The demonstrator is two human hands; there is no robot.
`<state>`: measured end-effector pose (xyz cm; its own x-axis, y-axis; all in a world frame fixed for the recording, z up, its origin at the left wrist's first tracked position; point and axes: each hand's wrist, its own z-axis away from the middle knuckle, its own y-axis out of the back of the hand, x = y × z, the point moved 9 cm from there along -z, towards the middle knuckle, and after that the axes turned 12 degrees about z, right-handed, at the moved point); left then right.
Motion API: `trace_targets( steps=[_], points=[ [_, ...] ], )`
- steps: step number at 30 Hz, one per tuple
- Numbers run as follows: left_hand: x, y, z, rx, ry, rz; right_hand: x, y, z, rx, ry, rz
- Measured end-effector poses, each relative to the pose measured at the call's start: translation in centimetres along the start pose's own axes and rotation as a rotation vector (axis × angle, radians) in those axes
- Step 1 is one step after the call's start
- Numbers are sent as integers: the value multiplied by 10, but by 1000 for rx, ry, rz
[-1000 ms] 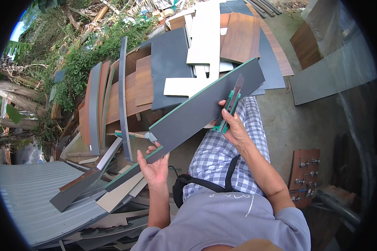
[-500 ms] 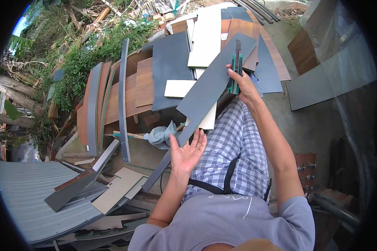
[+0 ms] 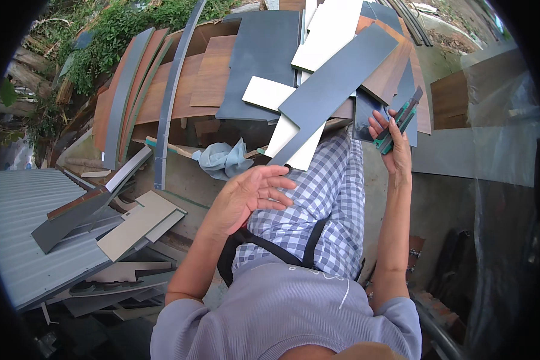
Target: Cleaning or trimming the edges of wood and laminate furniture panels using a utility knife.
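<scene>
My right hand is closed round a utility knife with a green and black handle, its dark blade pointing up and away. It is raised to the right of a long dark grey board. The board lies slanted over the pile, and a notch narrows its near end. Close to that narrow end, my left hand hovers over my lap with fingers spread, holding nothing. Under the grey board are white boards and a smaller white piece.
Brown wood-look panels and a dark grey panel spread ahead. A blue-grey cloth hangs on a wooden strip left of my knees. Offcuts lie by a corrugated metal sheet. Plastic sheeting hangs at right.
My right hand has moved off the grey board to the right, carrying the utility knife. My left hand has come away from the board's near end. The view has shifted too.
</scene>
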<state>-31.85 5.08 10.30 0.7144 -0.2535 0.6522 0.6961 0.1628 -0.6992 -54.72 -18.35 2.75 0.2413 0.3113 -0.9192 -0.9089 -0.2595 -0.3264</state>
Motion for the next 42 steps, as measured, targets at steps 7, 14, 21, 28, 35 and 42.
trace_targets(
  steps=[7, 14, 21, 28, 35, 42],
  points=[
    [25, 86, 68, 447, -93, -1238, 25, 67, 74, 105, -19, -52],
    [-29, 79, 54, 534, 48, -1100, 46, 79, 114, 231, -22, -141],
    [-30, 58, 3, 510, -100, -1080, 49, 56, 111, 153, -15, -207],
    [-21, 53, -23, 579, -245, -1084, 50, 44, 121, 143, -33, -166],
    [-15, 32, 12, 469, -176, -1455, 62, 45, 128, 151, -71, -165],
    [-28, 0, -11, 347, -355, -1478, 59, 31, 121, 91, -57, -151]
  ],
)
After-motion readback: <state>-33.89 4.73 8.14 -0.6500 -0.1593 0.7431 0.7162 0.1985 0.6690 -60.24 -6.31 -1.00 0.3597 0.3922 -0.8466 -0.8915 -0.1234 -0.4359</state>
